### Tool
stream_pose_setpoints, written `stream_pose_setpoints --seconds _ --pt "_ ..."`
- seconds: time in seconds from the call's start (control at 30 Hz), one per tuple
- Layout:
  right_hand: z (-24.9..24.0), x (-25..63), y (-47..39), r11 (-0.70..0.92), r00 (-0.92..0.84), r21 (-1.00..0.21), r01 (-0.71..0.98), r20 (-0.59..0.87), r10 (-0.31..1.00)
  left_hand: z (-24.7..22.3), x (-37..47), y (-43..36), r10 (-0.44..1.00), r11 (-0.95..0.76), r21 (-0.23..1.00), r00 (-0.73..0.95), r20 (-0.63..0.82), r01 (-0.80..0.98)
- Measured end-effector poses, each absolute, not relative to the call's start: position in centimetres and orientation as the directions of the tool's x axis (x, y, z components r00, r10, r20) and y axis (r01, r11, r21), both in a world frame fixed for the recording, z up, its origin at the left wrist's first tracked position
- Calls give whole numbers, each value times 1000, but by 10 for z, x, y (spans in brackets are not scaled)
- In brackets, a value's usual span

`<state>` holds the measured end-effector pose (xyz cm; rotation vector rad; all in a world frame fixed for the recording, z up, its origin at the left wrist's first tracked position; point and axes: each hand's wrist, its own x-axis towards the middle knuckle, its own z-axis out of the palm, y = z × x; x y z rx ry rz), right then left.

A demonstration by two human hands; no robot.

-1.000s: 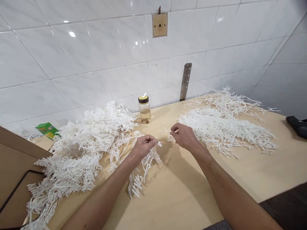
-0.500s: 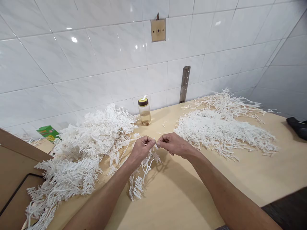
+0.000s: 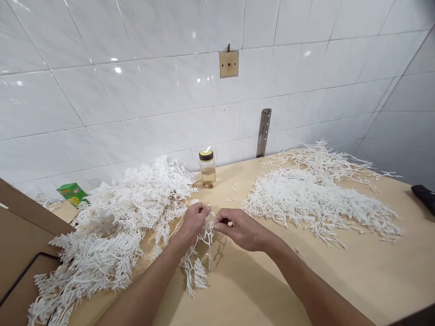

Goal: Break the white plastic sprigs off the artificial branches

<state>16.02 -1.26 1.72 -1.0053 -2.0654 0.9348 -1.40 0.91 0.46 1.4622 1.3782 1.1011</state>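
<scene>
Left hand (image 3: pixel 193 221): one; fingers closed, gripping one white branch (image 3: pixel 210 234) between thumb and forefinger.
Right hand (image 3: pixel 242 228): one; thumb and forefinger drawn together in a pinch just beside the left fingertips; whether a fragment sits between them cannot be told.
White branch: one in grip; hangs below the left hand; its exact extent is unclear against the branches behind.
Loose white bits: a few behind the right hand (image 3: pixel 234 186); others beside the right forearm (image 3: pixel 299 253).
Left heap (image 3: pixel 136 199): one, piled high; branches overlap and cannot be counted.
Right heap (image 3: pixel 316 201): one, lower and flatter; pieces uncountable.
Thin stems (image 3: pixel 340 166): one spread, behind the right heap.
Jar (image 3: pixel 208 172): one, upright, dark-rimmed lid on; holds yellowish liquid with brown matter at the bottom.
Green packet (image 3: pixel 72 194): one, tilted, beyond the left heap; contents hidden.
Metal strip (image 3: pixel 263 132): one, upright against the tiled wall.
Wall plate (image 3: pixel 229 64): one, on the tiles.
</scene>
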Motion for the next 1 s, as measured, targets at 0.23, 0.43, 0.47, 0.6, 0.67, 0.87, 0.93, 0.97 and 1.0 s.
stream_pose_setpoints --seconds 0.23,0.43,0.47,0.6,0.67,0.87,0.93,0.97,1.0 --pt "12 191 9 268 -66 -799 538 277 959 9 -15 7 978 79 996 188 -87 52" --pt "11 202 12 181 20 -688 703 274 962 6 -14 7 974 81 996 208 -87 35" --pt "12 199 9 196 -30 -726 659 235 972 6 -14 7 973 80 996 216 -87 38" --pt "16 185 1 177 -326 -926 333 63 943 7 -12 4 966 85 996 243 -91 36" --pt "14 180 -1 121 -407 -974 190 34 913 9 -11 3 968 69 997 241 -77 41" --pt "5 177 6 0 -414 -995 97 -40 910 14 -9 0 977 -123 984 188 98 126" --pt "2 177 8 3 -394 -992 126 -48 918 14 -9 0 968 -199 966 191 166 168" --pt "0 178 8 8 -386 -990 139 -46 921 13 -8 0 963 -223 957 194 187 187" --pt "-1 178 9 17 -383 -989 146 -41 923 13 -8 0 961 -236 950 195 197 203"
